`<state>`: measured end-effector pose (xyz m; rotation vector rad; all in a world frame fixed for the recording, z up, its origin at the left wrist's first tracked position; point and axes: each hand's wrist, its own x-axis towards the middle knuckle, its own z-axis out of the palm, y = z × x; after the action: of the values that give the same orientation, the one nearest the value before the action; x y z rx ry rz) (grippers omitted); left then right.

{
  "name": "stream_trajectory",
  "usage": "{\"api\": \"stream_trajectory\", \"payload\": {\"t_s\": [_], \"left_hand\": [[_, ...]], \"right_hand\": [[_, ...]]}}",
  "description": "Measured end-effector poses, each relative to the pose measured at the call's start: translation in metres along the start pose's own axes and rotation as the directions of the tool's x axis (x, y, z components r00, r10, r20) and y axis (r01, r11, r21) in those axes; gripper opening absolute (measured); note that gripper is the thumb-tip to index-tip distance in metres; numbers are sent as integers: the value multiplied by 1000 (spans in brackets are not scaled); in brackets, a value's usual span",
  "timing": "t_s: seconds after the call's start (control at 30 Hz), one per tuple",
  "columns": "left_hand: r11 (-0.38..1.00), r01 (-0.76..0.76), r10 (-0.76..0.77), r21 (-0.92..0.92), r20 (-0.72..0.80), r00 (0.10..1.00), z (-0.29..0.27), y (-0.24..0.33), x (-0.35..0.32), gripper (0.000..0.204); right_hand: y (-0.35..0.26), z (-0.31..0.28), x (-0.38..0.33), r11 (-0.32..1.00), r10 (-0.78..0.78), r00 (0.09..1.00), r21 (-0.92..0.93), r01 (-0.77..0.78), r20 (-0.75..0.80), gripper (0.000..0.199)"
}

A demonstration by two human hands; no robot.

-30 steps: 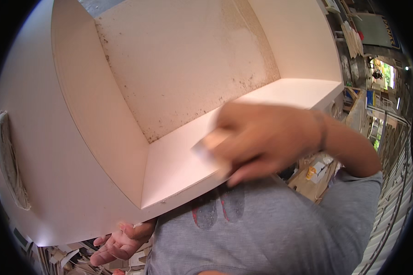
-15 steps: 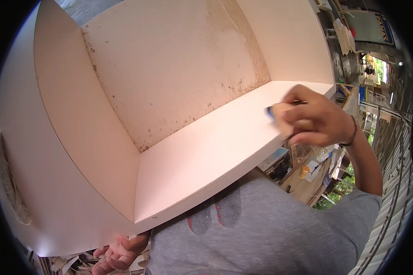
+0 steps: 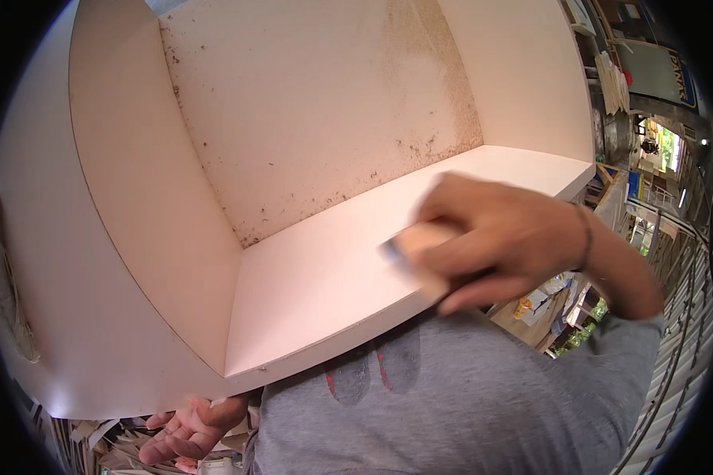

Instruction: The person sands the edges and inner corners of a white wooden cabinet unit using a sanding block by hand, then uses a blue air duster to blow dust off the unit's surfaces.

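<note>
A white box-shaped cabinet [image 3: 317, 301] fills the middle, its hollow side facing me. Wrapped round a small tan block with a dark blue edge [image 3: 420, 245], my right hand [image 3: 499, 237] is at the cabinet's near inner panel. Motion smears both, so the block's exact kind is unclear. Under the cabinet's lower left corner, my left hand [image 3: 188, 431] lies palm up with its fingers apart. Its thumb side is against the underside, and no object shows in it.
Brown specks and stains mark the cabinet's inner back panel [image 3: 317, 103]. Scrap pieces [image 3: 119, 451] lie below on the left. A cluttered workbench [image 3: 535, 313] stands beyond my right arm. A ridged metal sheet wall [image 3: 681, 317] runs along the right.
My right hand has swept left and toward me along the near panel with the tan block. The view has shifted slightly; my left hand stays under the corner.
</note>
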<state>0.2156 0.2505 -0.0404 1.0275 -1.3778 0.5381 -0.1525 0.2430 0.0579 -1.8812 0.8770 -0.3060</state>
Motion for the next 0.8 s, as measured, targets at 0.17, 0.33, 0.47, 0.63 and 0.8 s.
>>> {"api": "stream_trajectory", "payload": {"t_s": [0.17, 0.33, 0.47, 0.63, 0.8], "left_hand": [[997, 58, -59, 54, 12, 998, 3, 1, 5, 50], [993, 81, -85, 85, 37, 996, 10, 13, 8, 54], [992, 78, -92, 98, 150, 984, -2, 11, 9, 51], [939, -209, 60, 273, 467, 882, -4, 25, 33, 34], [945, -323, 190, -40, 873, 449, -22, 53, 59, 46]], "right_hand": [[-18, 36, 96, 954, -288, 957, 99, 284, 23, 23], [-7, -30, -27, 968, 119, 993, -224, -116, 3, 35], [12, -63, -63, 777, 146, 927, -540, -325, -347, 45], [33, -83, -98, 390, -56, 840, -786, -479, -539, 62], [75, -68, -173, 441, -43, 657, -604, -664, -753, 56]]}}
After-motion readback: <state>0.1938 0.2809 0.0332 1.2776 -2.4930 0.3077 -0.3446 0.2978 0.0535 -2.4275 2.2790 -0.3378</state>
